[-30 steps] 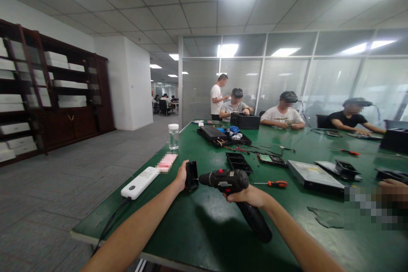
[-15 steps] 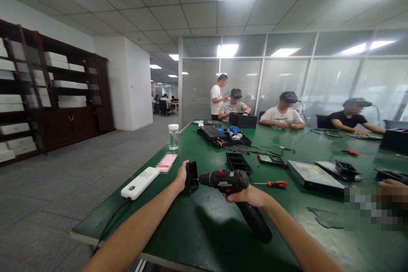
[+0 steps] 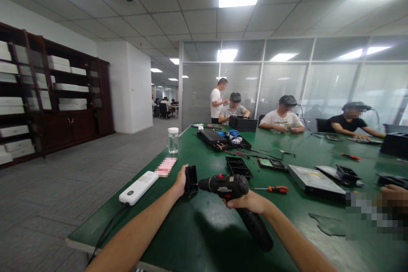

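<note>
My left hand (image 3: 181, 180) grips a small black plastic frame (image 3: 191, 182) by its left side, holding it upright above the green table (image 3: 165, 229). In my right hand (image 3: 244, 202) is a black cordless drill (image 3: 228, 183), my fingers wrapped around its grip. The drill points left, with its tip at the frame's open side; whether bit and frame touch I cannot tell. Beyond the drill lies another black plastic frame (image 3: 238, 166) with open compartments. To the drill's right rests an orange-and-black screwdriver (image 3: 278, 189).
A white power strip (image 3: 138, 188) and a lidded clear jar (image 3: 173, 141) stand along the left edge. Rightward lie a circuit-board drive (image 3: 271, 164), a silver optical drive (image 3: 315, 182) and a thin dark plate (image 3: 330, 224). Another person's hand (image 3: 393, 197) is at far right. Several people sit beyond.
The whole view has shifted slightly downward, as my head tilted up a little. Both hands keep their hold, and the drill stays at the black frame.
</note>
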Demonstrator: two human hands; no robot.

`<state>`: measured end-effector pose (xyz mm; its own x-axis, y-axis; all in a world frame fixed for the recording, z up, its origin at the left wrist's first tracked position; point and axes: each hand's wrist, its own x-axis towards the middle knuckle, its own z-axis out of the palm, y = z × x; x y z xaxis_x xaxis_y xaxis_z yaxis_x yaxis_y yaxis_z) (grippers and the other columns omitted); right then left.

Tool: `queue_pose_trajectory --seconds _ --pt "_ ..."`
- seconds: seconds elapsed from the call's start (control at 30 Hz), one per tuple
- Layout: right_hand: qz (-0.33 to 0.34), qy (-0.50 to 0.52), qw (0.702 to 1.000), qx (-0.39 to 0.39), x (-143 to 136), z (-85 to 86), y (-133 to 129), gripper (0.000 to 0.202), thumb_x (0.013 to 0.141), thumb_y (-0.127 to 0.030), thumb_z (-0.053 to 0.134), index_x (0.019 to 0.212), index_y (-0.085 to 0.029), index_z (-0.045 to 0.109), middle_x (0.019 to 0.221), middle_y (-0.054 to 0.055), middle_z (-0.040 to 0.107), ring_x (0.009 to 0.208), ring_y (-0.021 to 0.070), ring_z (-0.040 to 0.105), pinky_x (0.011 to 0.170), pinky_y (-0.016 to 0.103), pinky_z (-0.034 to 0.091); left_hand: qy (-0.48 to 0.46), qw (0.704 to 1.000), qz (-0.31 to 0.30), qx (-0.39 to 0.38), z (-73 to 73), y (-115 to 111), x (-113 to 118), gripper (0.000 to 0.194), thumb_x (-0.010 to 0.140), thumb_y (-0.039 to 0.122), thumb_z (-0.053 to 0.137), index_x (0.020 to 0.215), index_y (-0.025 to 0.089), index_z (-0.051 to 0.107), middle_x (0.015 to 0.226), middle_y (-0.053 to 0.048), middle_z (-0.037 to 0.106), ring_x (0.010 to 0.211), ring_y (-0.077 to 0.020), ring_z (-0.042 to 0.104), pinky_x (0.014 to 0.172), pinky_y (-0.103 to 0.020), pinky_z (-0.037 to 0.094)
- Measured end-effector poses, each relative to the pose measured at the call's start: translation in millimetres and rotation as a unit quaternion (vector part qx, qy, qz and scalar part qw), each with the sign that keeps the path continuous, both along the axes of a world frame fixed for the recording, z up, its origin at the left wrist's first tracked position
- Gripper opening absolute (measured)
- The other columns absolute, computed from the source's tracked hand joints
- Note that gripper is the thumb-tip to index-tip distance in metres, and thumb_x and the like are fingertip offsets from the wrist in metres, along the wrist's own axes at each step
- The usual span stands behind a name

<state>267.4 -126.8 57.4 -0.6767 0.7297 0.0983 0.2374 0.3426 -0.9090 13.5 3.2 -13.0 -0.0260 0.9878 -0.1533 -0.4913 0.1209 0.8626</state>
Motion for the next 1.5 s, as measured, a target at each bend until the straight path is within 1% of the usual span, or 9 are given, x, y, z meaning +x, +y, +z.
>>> queue_pose_trajectory --seconds 0.17,0.23,0.4,0.53,0.8,1.07,1.27,1.37,1.5 --pt "-0.025 -0.013 1.0 0.005 0.5 -1.6 0.7 0.03 0.067 -0.034 0.066 0.089 -0.014 0.061 0.084 0.003 0.058 0.081 0.0176 0.053 0.078 0.031 0.043 -0.003 1.0 -0.006 0.005 1.3 -1.1 0.4 0.035 0.065 0.053 0.053 0.062 0.019 0.047 0.05 0.002 0.047 0.042 -0.0144 0.047 0.044 -0.027 0.04" --pt "-0.03 -0.016 0.999 0.007 0.6 -1.0 0.4 0.03 0.068 -0.034 0.066 0.089 -0.014 0.061 0.082 0.003 0.058 0.079 0.017 0.053 0.077 0.031 0.043 -0.004 1.0 -0.01 0.01 1.6 -1.4 0.3 0.035 0.065 0.053 0.052 0.061 0.019 0.047 0.049 0.002 0.046 0.042 -0.0139 0.046 0.044 -0.027 0.04" --pt "-0.012 -0.014 1.0 0.01 0.5 1.1 -0.7 0.027 0.069 -0.031 0.065 0.089 -0.013 0.06 0.083 0.003 0.057 0.08 0.0164 0.052 0.078 0.03 0.042 0.008 1.0 -0.009 0.018 -0.3 0.1 -0.2 0.034 0.065 0.053 0.053 0.063 0.019 0.048 0.05 0.002 0.047 0.042 -0.0145 0.047 0.044 -0.027 0.039" --pt "-0.015 -0.012 1.0 0.008 -0.2 1.4 -1.1 0.027 0.069 -0.03 0.065 0.089 -0.013 0.061 0.081 0.003 0.057 0.079 0.016 0.052 0.077 0.029 0.042 0.01 1.0 -0.007 0.024 -1.7 1.0 0.2 0.035 0.066 0.053 0.051 0.063 0.019 0.047 0.049 0.002 0.046 0.041 -0.014 0.046 0.042 -0.026 0.038" --pt "-0.01 -0.016 1.0 0.005 -0.9 3.1 -1.8 0.026 0.069 -0.03 0.064 0.089 -0.013 0.061 0.082 0.003 0.058 0.08 0.0164 0.053 0.077 0.029 0.042 0.007 1.0 -0.006 0.007 1.0 -1.3 0.4 0.034 0.066 0.052 0.051 0.064 0.018 0.049 0.05 0.001 0.048 0.043 -0.0144 0.047 0.044 -0.026 0.039" --pt "-0.011 -0.016 1.0 0.0 0.1 0.1 1.0 0.029 0.068 -0.031 0.065 0.09 -0.013 0.061 0.084 0.003 0.058 0.082 0.017 0.053 0.079 0.03 0.042 0.008 1.0 -0.013 0.01 2.1 -2.3 -0.3 0.034 0.066 0.052 0.052 0.064 0.018 0.049 0.05 0.001 0.048 0.043 -0.0152 0.048 0.044 -0.027 0.04" --pt "-0.018 -0.022 1.0 0.006 -0.2 1.8 -0.6 0.027 0.068 -0.032 0.065 0.088 -0.014 0.061 0.083 0.003 0.058 0.081 0.0172 0.053 0.079 0.03 0.042 0.005 1.0 -0.011 0.016 4.1 -5.5 0.1 0.034 0.065 0.052 0.053 0.063 0.018 0.049 0.049 0.001 0.048 0.043 -0.0154 0.048 0.044 -0.028 0.04" --pt "-0.012 -0.021 1.0 0.003 0.0 0.8 -0.3 0.027 0.07 -0.033 0.064 0.087 -0.013 0.062 0.079 0.003 0.058 0.077 0.0165 0.053 0.076 0.03 0.043 0.003 1.0 -0.007 0.006 4.7 -6.0 0.2 0.033 0.065 0.051 0.054 0.062 0.018 0.049 0.048 0.001 0.048 0.042 -0.0152 0.048 0.043 -0.027 0.04" --pt "-0.003 -0.019 1.0 0.012 0.7 -1.7 1.2 0.027 0.07 -0.033 0.064 0.088 -0.013 0.062 0.08 0.003 0.058 0.077 0.0161 0.053 0.075 0.029 0.042 -0.016 1.0 0.006 -0.02 7.5 -7.7 1.2 0.033 0.064 0.05 0.055 0.061 0.018 0.05 0.048 0.002 0.048 0.042 -0.0143 0.047 0.043 -0.026 0.039"
